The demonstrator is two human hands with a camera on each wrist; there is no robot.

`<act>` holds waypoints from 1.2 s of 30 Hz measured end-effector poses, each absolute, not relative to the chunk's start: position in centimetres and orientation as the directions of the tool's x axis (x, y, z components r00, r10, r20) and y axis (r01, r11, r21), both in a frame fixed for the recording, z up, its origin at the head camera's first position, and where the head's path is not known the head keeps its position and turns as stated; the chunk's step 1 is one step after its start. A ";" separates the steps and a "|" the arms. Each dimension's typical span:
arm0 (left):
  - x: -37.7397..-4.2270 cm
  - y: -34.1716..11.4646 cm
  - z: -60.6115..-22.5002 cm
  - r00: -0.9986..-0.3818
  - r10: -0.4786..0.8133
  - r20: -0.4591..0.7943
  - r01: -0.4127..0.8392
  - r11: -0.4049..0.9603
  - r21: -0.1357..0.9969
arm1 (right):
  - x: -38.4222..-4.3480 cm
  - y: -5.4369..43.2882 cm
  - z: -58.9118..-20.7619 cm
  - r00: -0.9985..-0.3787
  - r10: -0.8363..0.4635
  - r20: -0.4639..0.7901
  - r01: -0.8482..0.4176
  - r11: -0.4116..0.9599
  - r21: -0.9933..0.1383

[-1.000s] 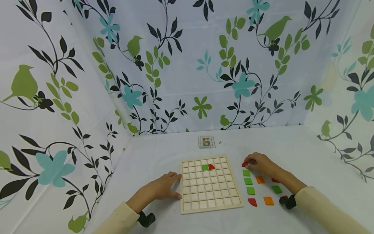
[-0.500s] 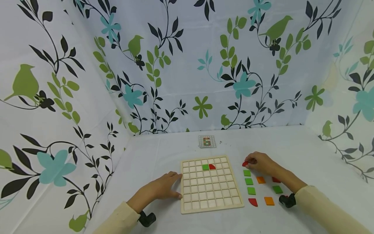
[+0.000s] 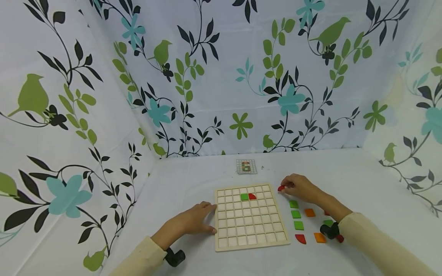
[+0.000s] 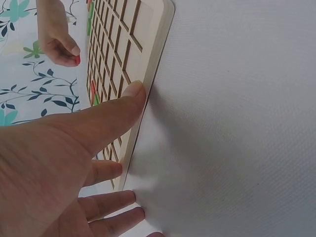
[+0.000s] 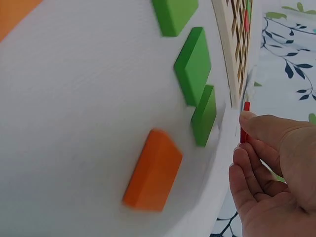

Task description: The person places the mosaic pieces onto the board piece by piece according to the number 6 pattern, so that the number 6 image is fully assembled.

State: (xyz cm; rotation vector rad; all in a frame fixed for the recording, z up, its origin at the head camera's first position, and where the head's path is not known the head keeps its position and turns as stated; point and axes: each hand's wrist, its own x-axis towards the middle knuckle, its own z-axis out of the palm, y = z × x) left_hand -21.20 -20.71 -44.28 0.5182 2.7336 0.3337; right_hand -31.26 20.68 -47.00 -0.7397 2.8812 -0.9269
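A wooden grid board (image 3: 253, 242) lies on the white table, with a green square tile (image 3: 244, 196) and a red quarter-circle tile (image 3: 252, 196) side by side in its second row. My left hand (image 3: 195, 219) rests at the board's left edge, fingers spread; in the left wrist view the thumb (image 4: 132, 90) lies on the rim. Off the board's far right corner, my right hand (image 3: 299, 187) pinches another red tile (image 3: 281, 188) between thumb and fingers. The right wrist view shows that red tile (image 5: 245, 123) edge-on, raised over the table.
Right of the board lie several loose tiles: a column of green squares (image 3: 296, 214), a red quarter-circle (image 3: 300, 239) and orange squares (image 3: 319, 237). The right forearm partly covers others. A small gridded picture card (image 3: 246, 166) lies behind the board. Patterned curtains (image 3: 214, 76) surround the table.
My right hand has lifted the red tile from the top of the loose column and moved it left and away, toward the board. My left hand has stayed at the board's edge.
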 end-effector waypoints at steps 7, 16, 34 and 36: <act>-21.1 -20.6 -44.1 -0.878 0.381 -0.288 0.298 0.908 0.294 | -31.6 17.9 -46.5 -0.869 -0.480 0.121 -0.460 0.693 -0.555; -21.1 -20.6 -44.0 -0.884 0.370 -0.287 0.289 0.913 0.288 | -31.9 14.3 -46.3 -0.847 -0.517 0.124 -0.480 0.644 -0.595; -21.1 -20.5 -44.0 -0.889 0.355 -0.289 0.268 0.915 0.300 | -31.8 9.1 -46.5 -0.788 -0.600 0.135 -0.530 0.551 -0.645; -21.1 -20.5 -44.1 -0.889 0.354 -0.290 0.267 0.916 0.298 | -31.6 8.7 -46.5 -0.779 -0.611 0.140 -0.540 0.541 -0.645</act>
